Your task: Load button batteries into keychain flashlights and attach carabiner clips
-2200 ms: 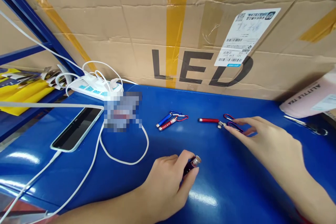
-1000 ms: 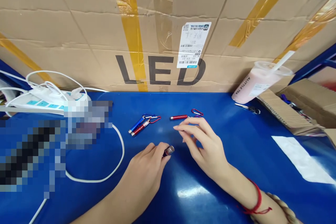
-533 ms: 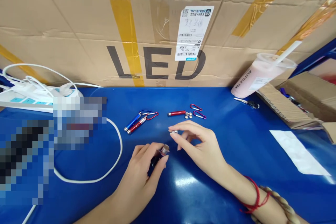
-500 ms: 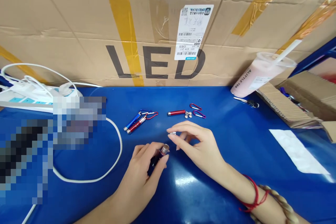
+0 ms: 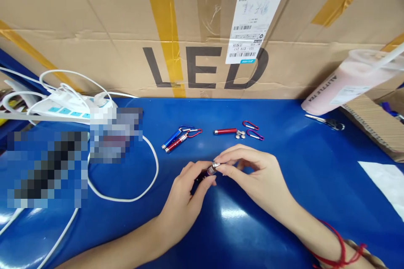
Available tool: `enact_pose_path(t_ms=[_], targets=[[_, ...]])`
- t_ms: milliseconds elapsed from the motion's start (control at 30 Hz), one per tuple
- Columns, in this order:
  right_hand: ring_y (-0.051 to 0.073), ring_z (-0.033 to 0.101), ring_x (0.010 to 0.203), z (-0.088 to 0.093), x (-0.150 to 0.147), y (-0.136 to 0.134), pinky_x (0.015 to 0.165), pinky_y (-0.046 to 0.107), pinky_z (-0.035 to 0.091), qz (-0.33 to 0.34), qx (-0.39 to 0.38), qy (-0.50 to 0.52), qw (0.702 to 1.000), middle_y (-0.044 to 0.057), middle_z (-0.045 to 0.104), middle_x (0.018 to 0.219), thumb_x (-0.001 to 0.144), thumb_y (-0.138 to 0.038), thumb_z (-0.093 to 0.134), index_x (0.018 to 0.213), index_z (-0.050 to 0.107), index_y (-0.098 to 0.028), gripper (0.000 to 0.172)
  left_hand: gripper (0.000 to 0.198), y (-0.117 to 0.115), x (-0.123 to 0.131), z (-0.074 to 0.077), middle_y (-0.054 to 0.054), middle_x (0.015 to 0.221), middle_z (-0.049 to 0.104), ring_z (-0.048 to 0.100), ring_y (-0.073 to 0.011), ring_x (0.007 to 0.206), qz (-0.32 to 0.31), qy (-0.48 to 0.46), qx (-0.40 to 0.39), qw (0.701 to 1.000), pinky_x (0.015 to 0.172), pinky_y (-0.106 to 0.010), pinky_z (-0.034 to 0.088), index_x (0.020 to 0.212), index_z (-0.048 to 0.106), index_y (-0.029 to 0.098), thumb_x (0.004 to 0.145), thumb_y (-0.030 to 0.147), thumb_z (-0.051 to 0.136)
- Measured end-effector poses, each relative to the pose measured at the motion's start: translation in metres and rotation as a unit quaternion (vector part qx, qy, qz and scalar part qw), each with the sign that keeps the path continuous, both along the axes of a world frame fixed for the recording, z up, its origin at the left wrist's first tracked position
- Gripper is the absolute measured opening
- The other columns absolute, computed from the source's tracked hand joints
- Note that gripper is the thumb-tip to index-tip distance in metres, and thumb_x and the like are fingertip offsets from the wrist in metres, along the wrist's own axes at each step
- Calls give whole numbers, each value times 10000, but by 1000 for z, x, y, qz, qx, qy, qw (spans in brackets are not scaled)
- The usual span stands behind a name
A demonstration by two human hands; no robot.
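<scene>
My left hand [image 5: 186,199] grips a small dark keychain flashlight [image 5: 208,171] just above the blue table [image 5: 284,147], its silver open end pointing up and right. My right hand [image 5: 255,174] pinches a tiny silver button cell against that open end; thumb and forefinger are closed on it. Behind the hands lie a red flashlight body [image 5: 225,131], a few loose button cells [image 5: 241,134] and two carabiner clips [image 5: 252,129]. To their left lie a blue flashlight [image 5: 172,138] and a red flashlight [image 5: 177,143] with clips.
A large cardboard box [image 5: 202,29] marked LED walls off the back. A white power strip [image 5: 71,107] and a looping white cable [image 5: 148,180] lie at the left. A pink drink cup [image 5: 344,82], scissors [image 5: 326,121], a carton [image 5: 375,124] and white paper [image 5: 383,178] are at the right.
My right hand took a button cell from beside the red flashlight body and carried it to the flashlight in my left hand, where it now meets the open end. The view shifted.
</scene>
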State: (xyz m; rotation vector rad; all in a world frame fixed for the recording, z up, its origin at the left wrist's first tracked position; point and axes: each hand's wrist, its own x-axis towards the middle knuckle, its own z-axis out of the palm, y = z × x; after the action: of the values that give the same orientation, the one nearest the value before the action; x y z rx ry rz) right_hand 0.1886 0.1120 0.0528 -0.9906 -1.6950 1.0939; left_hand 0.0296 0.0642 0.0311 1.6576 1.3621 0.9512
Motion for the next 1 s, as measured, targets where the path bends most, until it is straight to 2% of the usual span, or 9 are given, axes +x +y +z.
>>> enact_pose_path(t_ms=[200,367,467,733,867,1000], targets=[[134,629,644,-1,2,5,459,208,440,12,14,-36,999,17,703,744,782,-219,678,727,736,-233,81,207,4,-7,-4,-17,731,659,552,-176,684,15,50,93,994,700,-309,427,986,652,197,947,209,448],[130,609,570,8,13,14,463,216,440,79,-65,-78,992,8,681,646,702,-310,762,661,749,-234,87,254,0,-6,-8,-50,810,684,585,-178,706,-33,43,111,992,702,-306,475,1006,644,173,979,229,398],[116,588,524,13,18,16,457,210,443,109,-102,-89,985,-10,656,597,655,-313,794,619,745,-253,85,268,-2,-5,-7,-62,790,668,576,-169,669,-68,45,119,990,677,-295,483,1011,621,138,984,212,365],[126,585,514,7,18,17,480,235,464,123,-105,-135,978,-3,643,581,701,-358,749,597,717,-229,168,219,-6,-6,-9,-25,740,618,549,-146,623,-80,25,70,994,598,-234,452,946,616,172,955,181,397],[112,563,507,5,14,14,465,220,434,121,-108,-125,979,-7,625,568,683,-336,765,566,676,-191,206,215,-4,-8,-11,-28,724,616,540,-143,589,-69,37,99,992,570,-229,442,978,619,152,948,157,407],[81,493,468,7,9,8,429,199,371,113,-103,-117,981,-24,575,528,707,-268,718,510,569,-164,268,237,-1,-9,-13,-44,706,614,535,-151,578,-55,70,152,984,541,-235,436,1000,629,120,956,151,398]])
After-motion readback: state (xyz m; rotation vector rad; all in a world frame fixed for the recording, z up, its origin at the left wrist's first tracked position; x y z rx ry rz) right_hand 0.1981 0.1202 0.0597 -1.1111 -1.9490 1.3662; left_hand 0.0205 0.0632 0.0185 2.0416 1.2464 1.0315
